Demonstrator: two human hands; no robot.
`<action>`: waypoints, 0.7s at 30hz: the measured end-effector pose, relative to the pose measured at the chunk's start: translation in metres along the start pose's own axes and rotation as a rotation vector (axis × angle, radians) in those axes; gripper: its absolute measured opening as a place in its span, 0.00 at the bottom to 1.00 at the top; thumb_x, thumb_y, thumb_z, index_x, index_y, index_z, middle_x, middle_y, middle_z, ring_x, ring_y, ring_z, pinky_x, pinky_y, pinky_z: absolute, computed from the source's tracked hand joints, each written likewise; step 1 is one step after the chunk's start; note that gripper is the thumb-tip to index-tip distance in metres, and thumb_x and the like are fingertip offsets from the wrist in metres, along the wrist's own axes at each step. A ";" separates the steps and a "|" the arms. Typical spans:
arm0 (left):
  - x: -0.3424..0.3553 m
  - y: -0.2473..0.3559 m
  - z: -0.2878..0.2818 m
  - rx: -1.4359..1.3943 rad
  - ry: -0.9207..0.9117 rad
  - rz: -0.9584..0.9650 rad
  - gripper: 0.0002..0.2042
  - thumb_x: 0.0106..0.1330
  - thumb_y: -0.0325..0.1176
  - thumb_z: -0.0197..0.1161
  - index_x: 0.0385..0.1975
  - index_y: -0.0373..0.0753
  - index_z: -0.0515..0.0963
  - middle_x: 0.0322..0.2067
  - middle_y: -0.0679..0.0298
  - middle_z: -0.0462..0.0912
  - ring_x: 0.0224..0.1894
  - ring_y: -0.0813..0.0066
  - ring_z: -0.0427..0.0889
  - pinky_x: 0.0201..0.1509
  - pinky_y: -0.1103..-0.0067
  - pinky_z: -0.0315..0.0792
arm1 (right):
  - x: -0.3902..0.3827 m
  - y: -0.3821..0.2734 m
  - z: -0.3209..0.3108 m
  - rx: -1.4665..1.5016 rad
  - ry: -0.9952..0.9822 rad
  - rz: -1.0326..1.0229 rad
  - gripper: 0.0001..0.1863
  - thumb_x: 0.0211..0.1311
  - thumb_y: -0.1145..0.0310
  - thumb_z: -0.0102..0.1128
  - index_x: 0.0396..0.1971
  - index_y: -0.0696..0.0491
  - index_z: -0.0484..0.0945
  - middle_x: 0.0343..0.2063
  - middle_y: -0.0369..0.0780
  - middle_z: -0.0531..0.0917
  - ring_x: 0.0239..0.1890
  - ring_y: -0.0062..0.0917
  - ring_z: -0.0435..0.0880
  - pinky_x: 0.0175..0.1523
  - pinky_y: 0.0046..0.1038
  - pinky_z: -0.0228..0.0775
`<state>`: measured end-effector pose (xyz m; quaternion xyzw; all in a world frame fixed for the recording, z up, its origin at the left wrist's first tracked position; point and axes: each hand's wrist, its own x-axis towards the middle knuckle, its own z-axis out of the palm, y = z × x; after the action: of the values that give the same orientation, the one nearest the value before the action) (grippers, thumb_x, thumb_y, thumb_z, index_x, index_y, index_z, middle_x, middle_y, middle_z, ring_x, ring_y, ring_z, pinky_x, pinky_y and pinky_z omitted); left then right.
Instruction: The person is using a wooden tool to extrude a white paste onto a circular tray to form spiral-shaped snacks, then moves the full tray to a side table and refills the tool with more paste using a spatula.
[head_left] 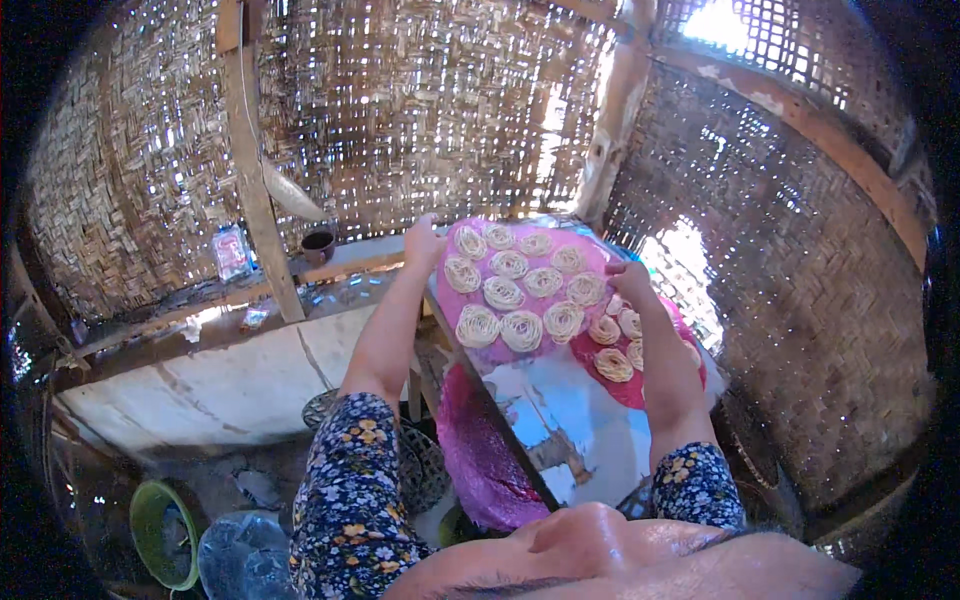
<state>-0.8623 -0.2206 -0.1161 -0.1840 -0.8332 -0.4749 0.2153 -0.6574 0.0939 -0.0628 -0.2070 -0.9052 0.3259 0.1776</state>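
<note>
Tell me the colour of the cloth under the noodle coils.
The cloth under the noodle coils is bright pink, seen best in the head view.

Daylight through woven wall (420,110) gaps; blown-out glare at upper right opening (718,22). Interior dim, warm. Strong fisheye bending, black vignette at corners. Near foreground soft.

**Pink sheet of noodle coils held at both edges**

A pink sheet (520,290) covered with pale noodle coils (522,330) is gripped by the left hand (422,240) at its far-left edge and by the right hand (630,282) at its right edge, above a shiny tabletop (580,420). Woven bamboo walls (420,100) are seen behind.
</note>
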 end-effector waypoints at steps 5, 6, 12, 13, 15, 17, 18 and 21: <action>-0.032 -0.028 0.009 -0.177 0.217 0.120 0.24 0.47 0.39 0.61 0.43 0.33 0.68 0.32 0.52 0.78 0.36 0.62 0.77 0.41 0.73 0.69 | 0.017 0.098 0.030 -0.230 0.201 -0.450 0.14 0.50 0.67 0.53 0.39 0.50 0.76 0.36 0.46 0.77 0.42 0.31 0.74 0.48 0.27 0.63; -0.064 -0.021 0.011 -0.170 0.150 0.046 0.24 0.47 0.39 0.61 0.43 0.33 0.68 0.32 0.52 0.78 0.36 0.62 0.77 0.41 0.73 0.69 | 0.001 0.131 0.009 -0.393 0.137 -0.461 0.15 0.50 0.68 0.52 0.41 0.50 0.74 0.39 0.46 0.76 0.45 0.31 0.72 0.49 0.27 0.63; -0.260 -0.054 -0.027 -0.182 -0.223 -0.434 0.17 0.47 0.43 0.63 0.30 0.36 0.75 0.29 0.57 0.78 0.32 0.68 0.77 0.38 0.75 0.69 | -0.173 -0.015 -0.066 -0.171 -0.052 -0.301 0.20 0.51 0.71 0.54 0.47 0.55 0.69 0.50 0.43 0.67 0.53 0.30 0.65 0.56 0.29 0.56; -0.291 -0.063 -0.011 -0.160 -0.311 -0.375 0.18 0.47 0.43 0.63 0.30 0.35 0.75 0.29 0.57 0.78 0.34 0.69 0.77 0.39 0.75 0.69 | -0.198 -0.021 -0.077 -0.059 -0.074 -0.241 0.19 0.51 0.71 0.54 0.46 0.55 0.70 0.51 0.43 0.66 0.54 0.31 0.64 0.56 0.29 0.56; -0.326 -0.052 0.017 -0.053 -0.493 -0.554 0.19 0.47 0.42 0.63 0.33 0.34 0.73 0.32 0.53 0.76 0.37 0.61 0.75 0.42 0.73 0.69 | -0.242 -0.032 -0.100 -0.107 -0.117 -0.200 0.20 0.50 0.72 0.55 0.46 0.56 0.70 0.51 0.42 0.66 0.55 0.30 0.62 0.55 0.29 0.56; -0.345 -0.030 0.036 0.024 -0.437 -0.506 0.19 0.47 0.40 0.62 0.35 0.34 0.72 0.35 0.49 0.74 0.40 0.58 0.73 0.43 0.72 0.68 | -0.280 -0.032 -0.120 -0.115 -0.126 -0.140 0.20 0.50 0.72 0.55 0.46 0.56 0.70 0.51 0.42 0.66 0.56 0.30 0.62 0.56 0.28 0.55; -0.350 -0.022 0.044 0.106 -0.376 -0.448 0.19 0.47 0.38 0.61 0.38 0.34 0.70 0.37 0.45 0.72 0.43 0.54 0.72 0.45 0.71 0.67 | -0.298 -0.032 -0.130 -0.112 -0.125 -0.082 0.20 0.49 0.73 0.56 0.45 0.57 0.70 0.51 0.42 0.66 0.56 0.30 0.61 0.56 0.28 0.54; -0.368 -0.035 0.066 0.330 -0.264 -0.199 0.21 0.50 0.35 0.59 0.43 0.31 0.65 0.42 0.39 0.66 0.48 0.49 0.66 0.48 0.68 0.64 | -0.339 -0.039 -0.144 -0.227 -0.128 -0.086 0.20 0.48 0.74 0.56 0.45 0.56 0.70 0.51 0.43 0.66 0.55 0.30 0.62 0.56 0.28 0.53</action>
<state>-0.5838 -0.2180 -0.3675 -0.1236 -0.9346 -0.3230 0.0836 -0.3134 -0.0248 0.0040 -0.1657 -0.9538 0.2259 0.1088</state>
